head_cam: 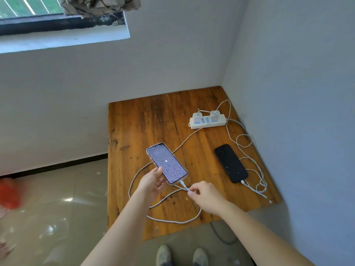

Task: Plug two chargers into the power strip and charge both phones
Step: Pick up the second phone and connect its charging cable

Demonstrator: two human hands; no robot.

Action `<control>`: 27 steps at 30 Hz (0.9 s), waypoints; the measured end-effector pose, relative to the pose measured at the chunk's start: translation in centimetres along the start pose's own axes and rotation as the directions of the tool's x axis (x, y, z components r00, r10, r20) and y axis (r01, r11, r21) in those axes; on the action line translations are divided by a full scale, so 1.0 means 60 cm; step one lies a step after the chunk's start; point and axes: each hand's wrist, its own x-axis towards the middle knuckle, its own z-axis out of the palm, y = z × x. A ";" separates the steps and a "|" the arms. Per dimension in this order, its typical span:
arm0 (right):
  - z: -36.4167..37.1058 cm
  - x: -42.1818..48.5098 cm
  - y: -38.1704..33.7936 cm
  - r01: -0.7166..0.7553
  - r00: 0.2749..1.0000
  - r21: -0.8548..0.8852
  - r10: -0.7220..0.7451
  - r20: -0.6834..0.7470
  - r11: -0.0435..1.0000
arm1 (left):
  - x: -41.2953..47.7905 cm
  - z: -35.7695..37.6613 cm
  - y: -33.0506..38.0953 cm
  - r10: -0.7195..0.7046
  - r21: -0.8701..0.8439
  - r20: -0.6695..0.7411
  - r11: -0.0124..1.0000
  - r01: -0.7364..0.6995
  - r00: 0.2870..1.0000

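A white power strip lies at the back of the wooden table, with two white chargers plugged into it. A phone with a lit screen and clear case is held at its lower edge by my left hand. A white cable is plugged into its bottom; my right hand pinches that cable just behind the plug. A black phone lies flat at the right, dark screen up, with another white cable plugged into its near end.
The table stands in a corner, walls behind and to the right. Loose cable loops lie on the front and right of the tabletop. A tiled floor lies to the left, with something red on it. My shoes show below the table's front edge.
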 end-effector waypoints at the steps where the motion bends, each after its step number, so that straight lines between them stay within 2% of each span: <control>1: 0.003 0.002 0.000 -0.011 1.000 0.010 0.011 0.000 1.000 | 0.005 -0.001 0.000 -0.003 0.008 0.008 1.000 0.003 1.000; 7: 0.018 0.031 0.011 -0.062 0.998 0.037 0.062 0.002 0.997 | 0.050 0.001 0.002 -0.053 0.037 0.022 0.998 0.052 0.998; 14: 0.046 0.093 0.046 -0.152 0.988 -0.044 0.151 -0.040 0.987 | 0.129 0.011 -0.006 -0.053 0.109 0.019 0.993 0.051 0.998; 22: 0.075 0.133 0.074 -0.192 0.981 -0.169 0.184 -0.063 0.967 | 0.196 -0.004 -0.030 -0.092 0.231 0.001 0.969 0.089 0.996; 27: 0.093 0.139 0.086 -0.207 0.977 -0.128 0.197 -0.086 0.970 | 0.212 -0.014 -0.037 -0.110 0.230 -0.003 0.967 0.108 0.994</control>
